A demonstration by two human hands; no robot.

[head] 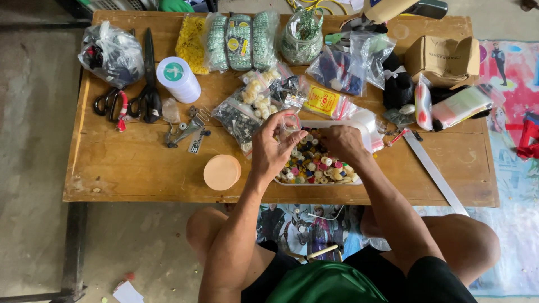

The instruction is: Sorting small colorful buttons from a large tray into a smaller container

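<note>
Picking through loose coloured buttons (pixel 314 165) in the white tray (pixel 320 184), by the look of it, at the near middle of the wooden surface (pixel 140 163). Left hand (pixel 272 148) raised just above the tray's far left corner, grip clamped on a small clear bag (pixel 289 123) with a reddish edge, pinched between thumb and fingers. Right hand (pixel 342 143) knuckles up, fingers down among the buttons; grip there impossible to read, fingertips hidden under the hand. Judged as mid-step: bag held ready beside the tray, other hand sifting.

Next move likely calls for a fine pinch on a single button and a steady bag mouth close by; buttons small and piled, easy to lift two at once or knock some over the rim.

Hard to make out: whether the bag already holds anything, whether its mouth is open, what the right fingers touch. Much of the tray covered by both hands. Farther off on the surface: black scissors (pixel 149 84), white tape roll (pixel 178 78), round tan lid (pixel 222 171), bags of pale buttons (pixel 247 109), glass jar (pixel 301 36), cardboard box (pixel 443 56), metal ruler (pixel 435 171) hanging past the near edge. Contents of the dark bags at the far corners unclear.
</note>
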